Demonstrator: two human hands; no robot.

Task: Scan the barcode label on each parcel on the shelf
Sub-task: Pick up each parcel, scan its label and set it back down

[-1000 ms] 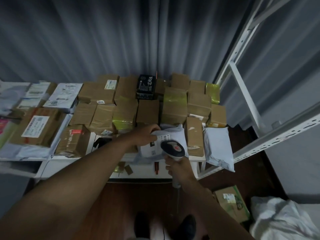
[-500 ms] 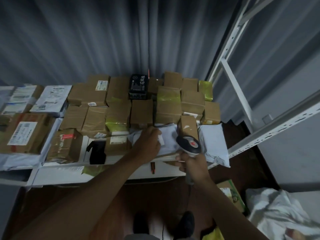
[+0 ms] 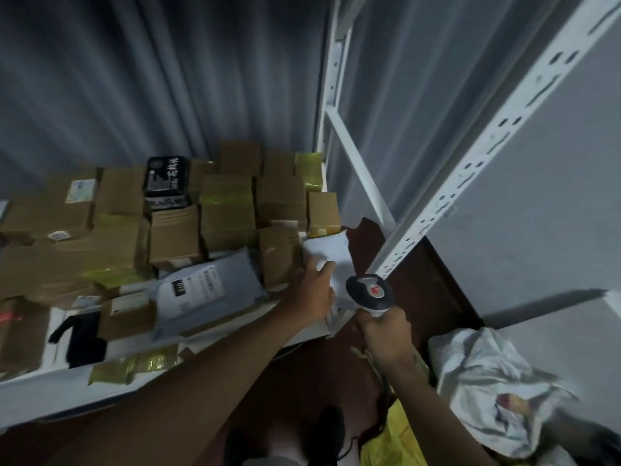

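Note:
A white shelf [image 3: 60, 381] carries many brown cardboard parcels [image 3: 174, 235], some wrapped in yellow tape. My left hand [image 3: 314, 292] grips a white poly mailer [image 3: 331, 252] at the shelf's right end. My right hand [image 3: 384, 334] holds a handheld barcode scanner [image 3: 369, 292] by its handle, its head just right of the mailer. A grey mailer with a printed label [image 3: 205, 287] lies flat to the left of my left hand. A black box [image 3: 166, 176] stands among the cartons at the back.
White perforated shelf uprights [image 3: 470, 163] rise on the right. A crumpled white bag [image 3: 494, 391] and a yellow bag [image 3: 400, 442] lie on the dark floor. A black object [image 3: 84, 338] rests on the shelf front. A grey curtain hangs behind.
My left hand has moved right from the grey labelled mailer to the white mailer at the shelf's end. The scanner followed to the right, and the view swung right.

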